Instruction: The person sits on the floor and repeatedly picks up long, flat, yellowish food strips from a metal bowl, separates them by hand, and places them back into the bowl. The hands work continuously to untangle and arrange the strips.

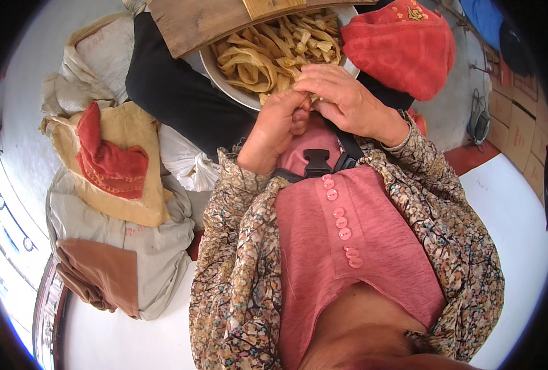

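Note:
My left hand point(273, 123) and my right hand point(351, 102) meet at the near rim of a white basin point(229, 91). Pale yellow-brown dried strips point(249, 55), curled and folded over each other, fill the basin. The left hand is closed with its fingers curled in. Right-hand fingers bend over the left fingertips and pinch there. Whatever lies between the fingertips is mostly hidden; a small pale bit shows, too small to name. Some strips lie right beside the fingers.
A wooden board point(206, 28) lies across the basin's far side. Red cloth point(403, 52) covers my right knee. At left are stuffed sacks point(157, 271) with a red cloth point(114, 163) and a brown cloth point(104, 271) on top. Cardboard boxes point(520, 132) and a shoe point(478, 120) are at right.

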A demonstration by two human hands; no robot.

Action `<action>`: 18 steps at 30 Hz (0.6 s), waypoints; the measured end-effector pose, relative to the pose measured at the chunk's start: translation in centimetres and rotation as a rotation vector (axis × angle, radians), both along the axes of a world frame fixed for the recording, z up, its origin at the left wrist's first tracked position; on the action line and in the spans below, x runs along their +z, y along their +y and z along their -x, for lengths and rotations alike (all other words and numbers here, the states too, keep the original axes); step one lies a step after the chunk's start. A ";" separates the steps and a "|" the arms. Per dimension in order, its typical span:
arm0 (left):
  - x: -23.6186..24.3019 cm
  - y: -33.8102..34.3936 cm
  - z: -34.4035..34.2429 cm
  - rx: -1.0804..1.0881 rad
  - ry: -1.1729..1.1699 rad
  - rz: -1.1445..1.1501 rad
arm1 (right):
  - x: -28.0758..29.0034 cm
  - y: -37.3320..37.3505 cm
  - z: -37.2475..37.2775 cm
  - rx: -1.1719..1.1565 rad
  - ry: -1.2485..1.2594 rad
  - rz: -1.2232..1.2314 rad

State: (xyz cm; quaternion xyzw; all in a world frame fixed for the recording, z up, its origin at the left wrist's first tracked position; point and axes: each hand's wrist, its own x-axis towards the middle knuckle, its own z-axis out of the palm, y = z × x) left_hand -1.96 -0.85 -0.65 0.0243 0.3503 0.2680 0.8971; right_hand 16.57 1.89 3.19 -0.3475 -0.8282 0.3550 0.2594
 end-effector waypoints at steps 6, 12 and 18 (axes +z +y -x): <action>0.8 -2.0 -0.9 -0.062 0.446 -0.484 | -0.9 -1.8 -0.8 -0.003 -0.088 0.063; 2.9 -2.8 0.3 -0.210 0.581 -0.695 | -0.6 -2.3 -2.7 -0.100 -0.175 0.034; 1.6 -1.2 2.2 -0.038 0.907 -0.808 | -2.9 0.3 -2.2 -0.231 -0.375 -0.188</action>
